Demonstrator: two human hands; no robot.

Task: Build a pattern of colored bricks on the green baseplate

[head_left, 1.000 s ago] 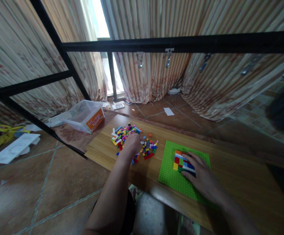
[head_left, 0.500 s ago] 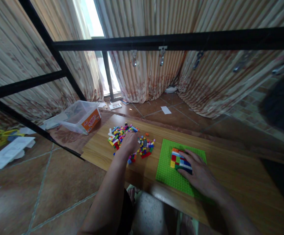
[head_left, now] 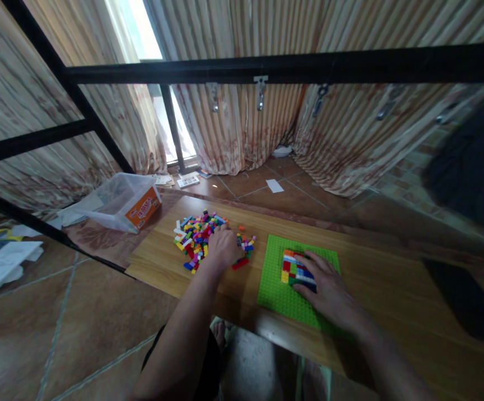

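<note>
A heap of loose, mixed-colour toy building bricks (head_left: 195, 236) lies on the left part of the wooden table. My left hand (head_left: 224, 248) reaches down over the heap's right side with its fingers curled. What its fingertips hold, if anything, is hidden. To the right is a green studded baseplate (head_left: 273, 284), bearing a flat multicoloured block of joined bricks (head_left: 292, 268). My right hand (head_left: 327, 287) rests on the baseplate, thumb at the near edge of that block and fingers at the far edge, covering its right part.
A clear plastic bin (head_left: 116, 203) with an orange label stands on the floor beyond the table's left end. A dark flat object (head_left: 463, 301) lies at the table's right. A black metal bar (head_left: 225, 69) with hanging clips crosses above, before striped curtains (head_left: 275, 128).
My left hand has shifted toward the near right side of the heap, uncovering more bricks at the left. My right hand stays at the brick block. The whole view has shifted slightly.
</note>
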